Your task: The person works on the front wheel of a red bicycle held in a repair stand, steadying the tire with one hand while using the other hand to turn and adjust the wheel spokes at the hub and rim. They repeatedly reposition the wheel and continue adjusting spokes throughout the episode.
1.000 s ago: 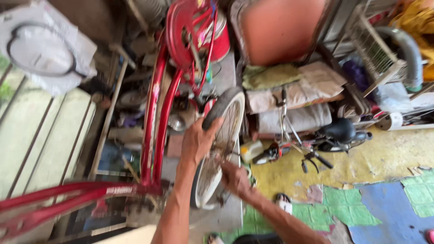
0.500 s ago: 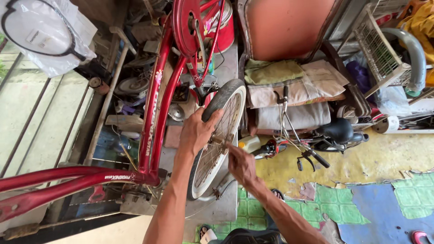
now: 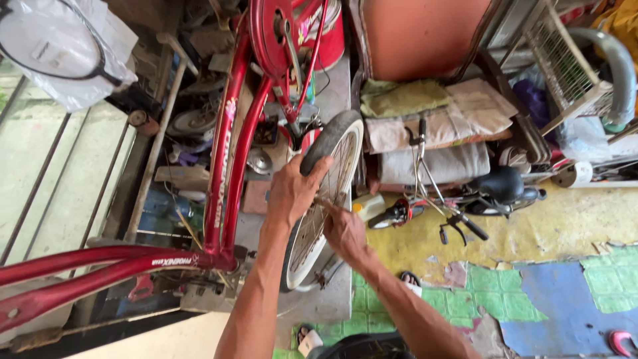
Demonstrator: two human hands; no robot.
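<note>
Two bare hands work on one bicycle wheel [image 3: 325, 199], and everything else sits around that grip. Biggest of all is the red bicycle frame [image 3: 229, 173], which runs just left of the grip, its twin tubes rising past the hands toward the top of the view and its lower bars sweeping away to the far left. Well right of the grip, a dark scooter [image 3: 465, 193] with black handlebars lies on the yellow floor, in front of stacked folded cloths [image 3: 432, 126]. Far up and to the left of the grip hangs a white plastic bag [image 3: 73, 53] with a dark hoop inside it.

The wheel itself stands upright on its edge on a grey slab, between the frame and the scooter, dark tyre outermost and pale rim with thin spokes inside. The left hand [image 3: 292, 189] is clenched around the tyre at the wheel's upper left edge, fingers curled over the tread. The right hand [image 3: 345, 229] sits just below and to the right of that grip, against the spokes; its fingers are closed in a pinch, but whether on a spoke or a small tool cannot be told. Both hands touch the wheel and nearly touch each other.
</note>
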